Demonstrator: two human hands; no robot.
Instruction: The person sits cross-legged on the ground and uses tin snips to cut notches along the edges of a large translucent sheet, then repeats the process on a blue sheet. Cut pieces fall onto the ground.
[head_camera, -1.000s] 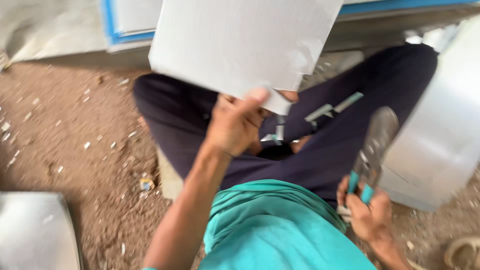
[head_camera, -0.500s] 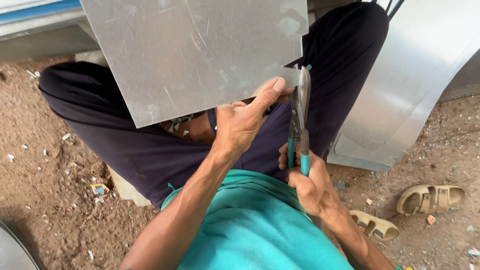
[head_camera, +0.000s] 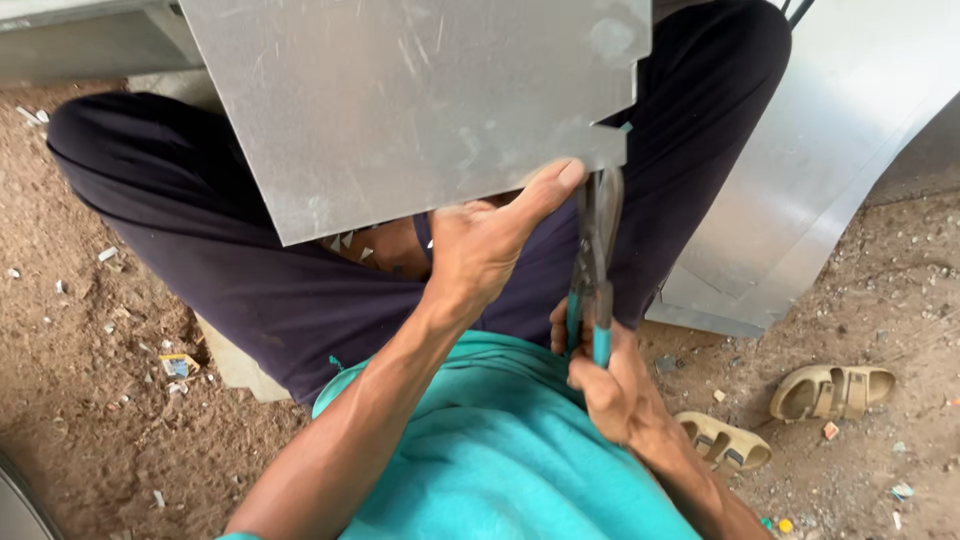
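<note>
A flat grey metal sheet is held over my crossed legs in dark trousers. My left hand grips its near edge, thumb stretched along the edge toward the right corner. My right hand squeezes the teal handles of tin snips, whose blades meet the sheet's lower right corner, beside a small notch in the edge.
A large curved metal sheet leans at the right. Two tan sandals lie on the dirt at lower right. Small metal offcuts and scraps litter the ground at left. Another metal piece lies at the top left.
The view has shifted and closed in. My right hand has brought the snips up from beside my leg to the sheet's lower right corner. My left hand keeps hold of the sheet.
</note>
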